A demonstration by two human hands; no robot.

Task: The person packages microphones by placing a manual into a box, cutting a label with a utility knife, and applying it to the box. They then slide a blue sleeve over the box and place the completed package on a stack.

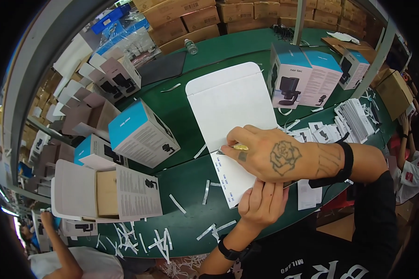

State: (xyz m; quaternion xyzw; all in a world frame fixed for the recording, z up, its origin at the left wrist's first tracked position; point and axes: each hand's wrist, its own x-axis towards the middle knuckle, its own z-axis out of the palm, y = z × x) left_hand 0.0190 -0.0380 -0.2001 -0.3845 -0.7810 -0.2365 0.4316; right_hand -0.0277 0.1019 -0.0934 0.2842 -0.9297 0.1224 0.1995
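In front of me lies a white carton (233,104), its large flap raised away from me. A white strip with blue print (222,179) runs along its left side. My right hand (279,156) reaches across the carton, with thumb and index finger pinched near the flap's fold. A small yellowish thing (241,147) shows among those fingers; its kind is unclear. Below it, my left hand (263,202) is closed at the carton's near edge, its fingertips partly hidden under my right hand. What it grips cannot be made out.
Blue-topped printed boxes (139,132) stand at the left, beside an open carton (125,195). More boxes (305,76) stand back right, behind piled leaflets (351,121). Paper strips (160,244) litter the green table (191,162). A bottle (191,46) lies at the back. Other people work on both sides.
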